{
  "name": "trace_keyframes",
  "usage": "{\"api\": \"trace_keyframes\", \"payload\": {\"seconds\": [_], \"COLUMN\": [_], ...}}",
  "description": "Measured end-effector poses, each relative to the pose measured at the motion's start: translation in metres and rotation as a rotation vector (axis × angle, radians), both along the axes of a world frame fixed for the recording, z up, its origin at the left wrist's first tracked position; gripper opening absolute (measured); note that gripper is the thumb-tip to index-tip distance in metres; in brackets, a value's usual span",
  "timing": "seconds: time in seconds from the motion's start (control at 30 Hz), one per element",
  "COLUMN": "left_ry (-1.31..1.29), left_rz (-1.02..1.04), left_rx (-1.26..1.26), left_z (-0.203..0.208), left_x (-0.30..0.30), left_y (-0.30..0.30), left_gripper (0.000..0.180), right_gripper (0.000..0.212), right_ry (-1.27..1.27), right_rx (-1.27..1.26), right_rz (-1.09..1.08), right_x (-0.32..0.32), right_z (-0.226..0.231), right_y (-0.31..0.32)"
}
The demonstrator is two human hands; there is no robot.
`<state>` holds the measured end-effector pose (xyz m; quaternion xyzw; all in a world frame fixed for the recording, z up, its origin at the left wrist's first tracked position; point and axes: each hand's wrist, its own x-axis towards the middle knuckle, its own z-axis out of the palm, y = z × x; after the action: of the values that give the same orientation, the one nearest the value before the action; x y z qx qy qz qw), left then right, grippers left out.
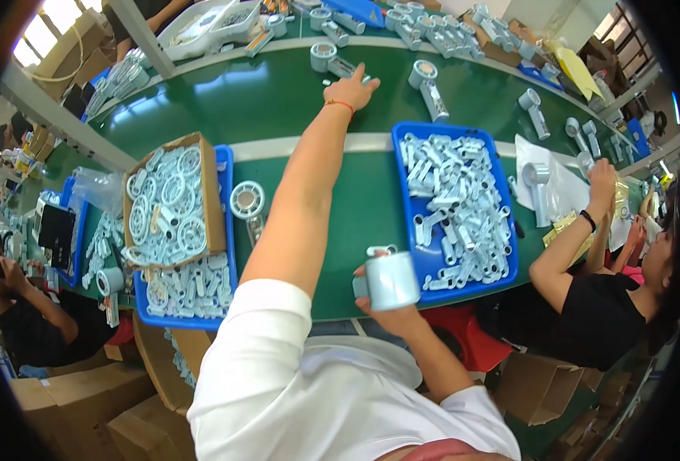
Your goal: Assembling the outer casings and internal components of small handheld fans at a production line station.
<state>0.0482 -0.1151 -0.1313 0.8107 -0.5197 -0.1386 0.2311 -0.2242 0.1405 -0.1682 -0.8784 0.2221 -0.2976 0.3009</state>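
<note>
My left arm stretches far across the green bench, and my left hand [351, 89] is over the handle of a light-blue handheld fan [324, 57] on the far green strip. Its fingers are apart and touch or nearly touch that handle. Close to my body, my right hand [392, 313] is closed around another handheld fan [392, 280], its rounded housing facing up; most of its handle is hidden. A small light-blue part [381, 250] shows just beyond it. Left of my left arm, a fan with a round grille [248, 199] lies on the bench.
A blue tray [398, 154] of small light-blue parts is at right. At left, a cardboard box [215, 192] of rings sits on a blue tray [231, 261]. More fans [430, 88] lie along the far strip. A person [609, 300] works at right, another [36, 307] at left.
</note>
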Motion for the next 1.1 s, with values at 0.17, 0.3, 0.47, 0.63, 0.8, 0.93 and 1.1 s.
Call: {"api": "trace_keyframes", "payload": {"seconds": [0.17,0.3,0.47,0.63,0.8,0.93,1.1], "left_ry": [-0.032,-0.055,-0.402,-0.553,-0.418,0.019,-0.130], "left_rz": [-0.089,-0.099,-0.259,-0.317,-0.356,-0.018,-0.466], "left_rx": [-0.152,-0.319,-0.309,-0.306,-0.169,-0.415,-0.541], "left_z": [-0.015,-0.019,0.043,0.025,-0.001,0.029,0.046], "left_x": [-0.002,0.003,-0.037,-0.066,-0.077,-0.057,-0.098], "left_y": [-0.023,0.008,0.096,0.204,0.260,0.288,0.345], "left_gripper": [0.039,0.025,0.021,0.015,0.024,0.027,0.044], "right_gripper": [0.048,0.036,0.031,0.029,0.029,0.050,0.059], "right_ry": [-0.205,-0.284,-0.107,-0.049,-0.053,0.086,0.501], "right_rx": [0.436,0.784,-0.024,-0.024,0.335,0.359,-0.139], "right_rz": [0.022,-0.030,0.083,0.126,-0.042,0.109,0.142], "right_x": [-0.001,0.011,0.017,0.022,0.015,0.021,0.019], "right_z": [-0.002,0.022,0.044,0.063,0.002,0.044,0.050], "right_y": [0.002,-0.009,-0.019,-0.002,0.010,0.001,0.001]}}
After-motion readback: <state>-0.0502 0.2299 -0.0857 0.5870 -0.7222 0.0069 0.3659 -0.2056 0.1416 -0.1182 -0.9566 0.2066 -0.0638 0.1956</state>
